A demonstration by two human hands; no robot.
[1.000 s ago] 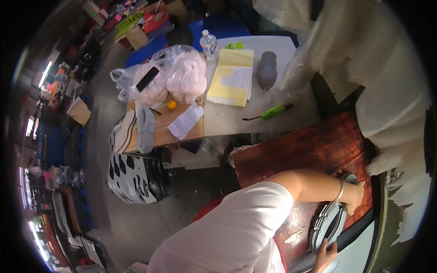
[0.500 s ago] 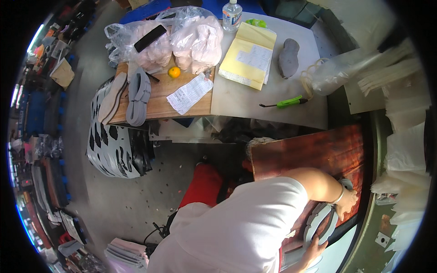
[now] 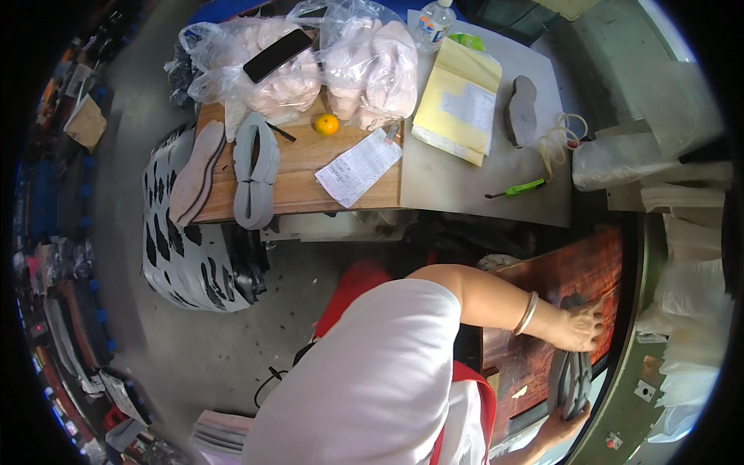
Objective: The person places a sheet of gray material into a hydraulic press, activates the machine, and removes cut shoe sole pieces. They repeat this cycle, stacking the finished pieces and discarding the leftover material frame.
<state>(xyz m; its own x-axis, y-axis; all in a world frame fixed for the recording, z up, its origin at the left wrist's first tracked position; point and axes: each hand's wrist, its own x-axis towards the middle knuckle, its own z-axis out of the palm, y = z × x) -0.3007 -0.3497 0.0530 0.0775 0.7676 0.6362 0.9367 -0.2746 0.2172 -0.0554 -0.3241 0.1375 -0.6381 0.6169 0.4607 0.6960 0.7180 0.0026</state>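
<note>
A bundle of grey, sole-shaped foam pieces (image 3: pixel 572 384) lies over the red-brown board at my right. My left hand (image 3: pixel 577 328), with a bangle at the wrist, wraps over the bundle's middle, its fingers bent across to the far side. The bundle's upper end (image 3: pixel 572 301) shows beyond that hand. At the near end, my right hand (image 3: pixel 561 431) grips the pieces from below, thumb against their edge. What lies under my left palm is hidden.
The red-brown board (image 3: pixel 535 271) lies beside a green metal frame (image 3: pixel 632 372). On the table stand a similar grey bundle (image 3: pixel 256 170), beige soles (image 3: pixel 198 174), plastic bags of pink pieces (image 3: pixel 368 66), a phone (image 3: pixel 277 56), an orange fruit (image 3: pixel 326 124), papers (image 3: pixel 359 167) and a green-handled tool (image 3: pixel 525 187).
The bundle has turned from showing its open loop to a narrower, edge-on stack. My left hand has spread further over it, and my right hand has shifted slightly right and down with its end.
</note>
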